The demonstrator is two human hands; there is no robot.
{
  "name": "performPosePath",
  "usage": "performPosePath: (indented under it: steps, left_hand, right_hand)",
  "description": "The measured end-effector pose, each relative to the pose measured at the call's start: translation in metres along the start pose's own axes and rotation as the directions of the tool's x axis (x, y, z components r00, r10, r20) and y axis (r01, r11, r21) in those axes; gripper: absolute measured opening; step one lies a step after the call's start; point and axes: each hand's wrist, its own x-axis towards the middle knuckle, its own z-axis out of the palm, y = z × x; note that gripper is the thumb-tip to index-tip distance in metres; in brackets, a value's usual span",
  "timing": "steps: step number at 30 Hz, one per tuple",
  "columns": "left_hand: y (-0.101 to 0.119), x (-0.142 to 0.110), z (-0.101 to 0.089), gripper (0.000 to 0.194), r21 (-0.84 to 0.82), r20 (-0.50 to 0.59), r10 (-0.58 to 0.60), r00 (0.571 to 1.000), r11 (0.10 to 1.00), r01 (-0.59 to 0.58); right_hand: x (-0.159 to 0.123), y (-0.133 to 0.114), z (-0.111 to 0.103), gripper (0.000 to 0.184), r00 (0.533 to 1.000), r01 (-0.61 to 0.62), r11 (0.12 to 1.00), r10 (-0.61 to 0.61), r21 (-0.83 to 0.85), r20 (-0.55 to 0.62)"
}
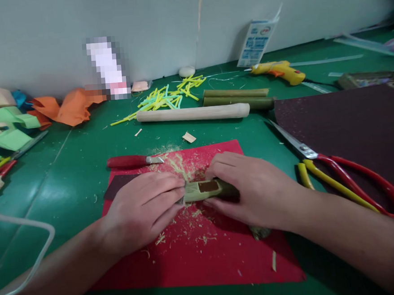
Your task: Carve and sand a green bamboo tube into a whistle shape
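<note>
A short green bamboo tube [192,192] lies crosswise over a red mat [205,263], with a rectangular opening cut in its upper side. My right hand [257,188] grips its right part, thumb on the near side and fingers on the far side. At the left end of the tube, the fingers of my left hand [145,207] are closed around it and hide that end. A dark brown sheet [117,185], perhaps sandpaper, sticks out from beneath my left hand. Behind it rests a red-handled knife [130,161]. Pale shavings [179,164] are scattered around the tube.
Red-handled scissors [308,151] and a large dark sheet [347,128] lie right. Behind the mat are a peeled bamboo stick [193,113], green bamboo pieces [237,100], yellow-green strips [161,98] and a yellow glue gun [279,71]. Crumpled orange paper [68,107] lies left.
</note>
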Motion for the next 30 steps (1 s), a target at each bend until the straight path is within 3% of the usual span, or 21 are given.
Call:
performPosePath:
  steps: [6,14,22,30]
  left_hand:
    - [0.001,0.001,-0.010,0.021,0.097,0.129,0.100,0.987,0.989,-0.113]
    - [0.010,0.014,0.004,0.017,0.079,0.044,0.088,0.995,0.993,-0.092]
    - [0.003,0.000,-0.004,0.021,0.169,0.089,0.104,0.991,0.979,-0.118]
    - [0.010,0.014,0.008,0.016,0.159,0.027,0.086,0.996,0.983,-0.089]
  right_hand:
    - [0.001,-0.002,0.004,0.012,0.999,-0.016,0.993,0.020,0.121,-0.034]
    - [0.006,-0.002,0.008,0.017,0.998,-0.022,0.989,0.031,0.146,-0.057]
    - [0.009,-0.002,0.009,0.016,0.996,-0.066,0.970,0.079,0.232,-0.047]
    - [0.009,-0.004,0.011,0.019,0.993,-0.090,0.970,0.105,0.227,-0.053]
